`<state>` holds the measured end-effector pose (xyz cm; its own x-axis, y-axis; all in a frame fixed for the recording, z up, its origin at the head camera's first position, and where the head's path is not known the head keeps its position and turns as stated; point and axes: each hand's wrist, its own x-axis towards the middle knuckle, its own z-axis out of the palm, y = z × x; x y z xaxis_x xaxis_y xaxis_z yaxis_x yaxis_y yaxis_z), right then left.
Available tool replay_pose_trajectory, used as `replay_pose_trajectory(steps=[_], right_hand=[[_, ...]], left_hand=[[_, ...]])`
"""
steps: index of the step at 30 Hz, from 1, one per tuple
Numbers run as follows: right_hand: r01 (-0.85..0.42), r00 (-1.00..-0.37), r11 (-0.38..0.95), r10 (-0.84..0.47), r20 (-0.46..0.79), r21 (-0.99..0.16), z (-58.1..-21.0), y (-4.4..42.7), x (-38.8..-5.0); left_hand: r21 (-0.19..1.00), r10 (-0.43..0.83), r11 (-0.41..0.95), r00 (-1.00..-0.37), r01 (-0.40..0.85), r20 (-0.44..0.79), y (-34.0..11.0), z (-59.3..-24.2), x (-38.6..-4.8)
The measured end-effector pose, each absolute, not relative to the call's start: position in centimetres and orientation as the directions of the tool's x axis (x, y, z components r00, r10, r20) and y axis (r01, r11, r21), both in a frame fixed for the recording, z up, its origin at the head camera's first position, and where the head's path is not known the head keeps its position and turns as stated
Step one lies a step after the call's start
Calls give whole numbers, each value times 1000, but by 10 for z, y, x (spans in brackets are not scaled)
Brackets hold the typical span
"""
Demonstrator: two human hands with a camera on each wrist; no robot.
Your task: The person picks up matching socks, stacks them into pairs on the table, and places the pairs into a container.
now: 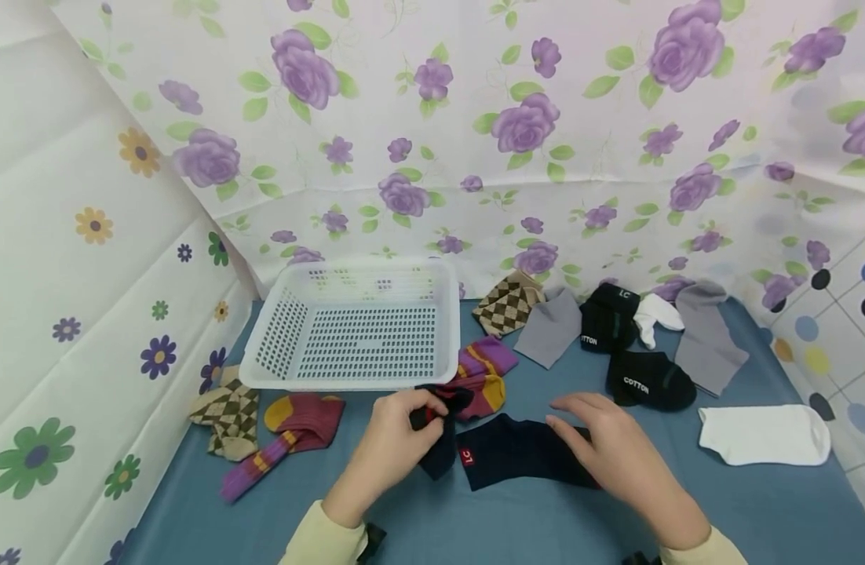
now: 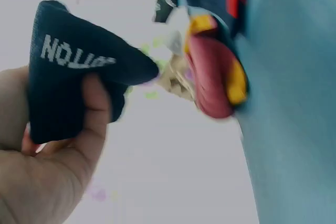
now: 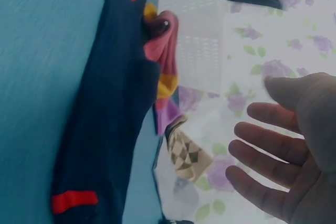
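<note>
My left hand point(image 1: 392, 439) pinches a navy sock point(image 1: 441, 457) just in front of the basket. White lettering shows on this bunched sock point(image 2: 63, 98) in the left wrist view, and the thumb presses against it. A second navy sock point(image 1: 506, 455) with a red label lies flat on the table to its right. Over the toe end of that flat sock hovers my right hand point(image 1: 609, 447), covering part of it. In the right wrist view the right hand's fingers point(image 3: 270, 142) are extended with nothing in them, apart from the sock.
A white plastic basket point(image 1: 369, 345) stands at the back left. Red-purple striped socks point(image 1: 305, 420) and a checkered sock point(image 1: 235, 416) lie left. Behind and to the right are grey socks point(image 1: 549, 326), black socks point(image 1: 647, 380) and a white sock point(image 1: 764, 435). Floral sheeting point(image 1: 475, 212) rises behind.
</note>
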<state>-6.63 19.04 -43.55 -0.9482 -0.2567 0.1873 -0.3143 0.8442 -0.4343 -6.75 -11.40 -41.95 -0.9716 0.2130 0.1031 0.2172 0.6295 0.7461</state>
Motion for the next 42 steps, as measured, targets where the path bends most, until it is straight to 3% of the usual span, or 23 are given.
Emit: replay_pose_trajectory(steps=[6,16,25,35,42], right_hand=[[-345,-937,795,-266,224,-499,-422,176,-67],[-337,-939,727,-311,150,-598,-418,147,-67],[-412,-908,663,-354,224,-625,-426,143,-71],[-420,-908,684,-320,272,-597,-428,158,-77],[-398,-917,648,-304,258,-649,-423,166,-78]], left_hand=[[861,163,401,-949,313,269,-87,-405,-74],[900,192,247,-928,360,318,-53,-423,-84],[933,280,234,-938,275,206,-48,-423,-85],[971,168,163,-974,176,148,-57,-393,-82],[978,139,140,-981,154,135,-62,-377,-79]])
